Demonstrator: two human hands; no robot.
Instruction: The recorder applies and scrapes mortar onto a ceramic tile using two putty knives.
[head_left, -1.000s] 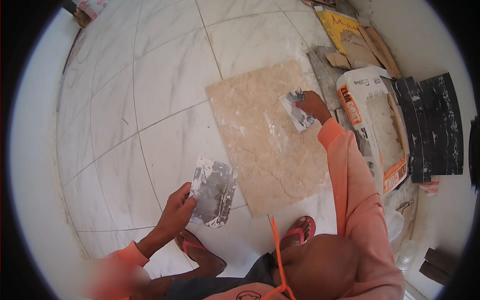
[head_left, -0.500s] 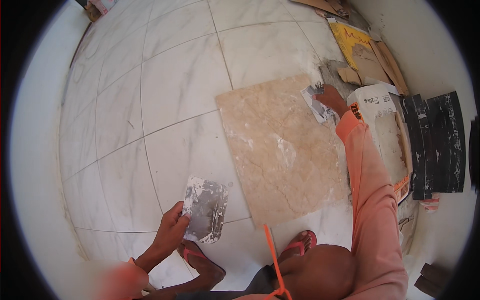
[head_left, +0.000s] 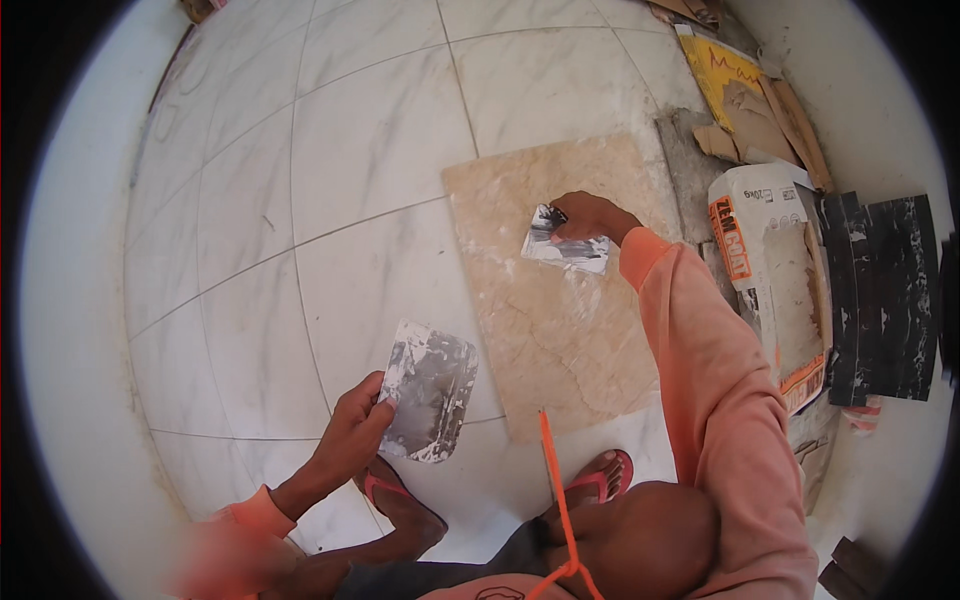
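Observation:
My left hand (head_left: 352, 428) grips one long side of a flat metal plate (head_left: 430, 398) with rounded corners, its face streaked with white and grey compound. That plate is held up over the white floor, left of a large beige marbled tile (head_left: 535, 345). My right hand (head_left: 597, 218) is closed on a flat metal putty blade (head_left: 566, 250), smeared white and dark. The blade is over the upper part of the beige tile; whether its edge touches the surface I cannot tell. Pale smears mark the tile around it.
At the right stands an open paper bag (head_left: 745, 215) with orange print, beside black sheets (head_left: 885, 300) against the wall. Torn cardboard and a yellow packet (head_left: 715, 75) lie beyond it. An orange cord (head_left: 560, 490) hangs near my knee. My sandaled feet are on the white marbled floor tiles (head_left: 370, 140).
My right hand has moved left across the beige tile, from its right edge toward the middle, and the blade has turned. My left hand and plate have shifted slightly up and right in view.

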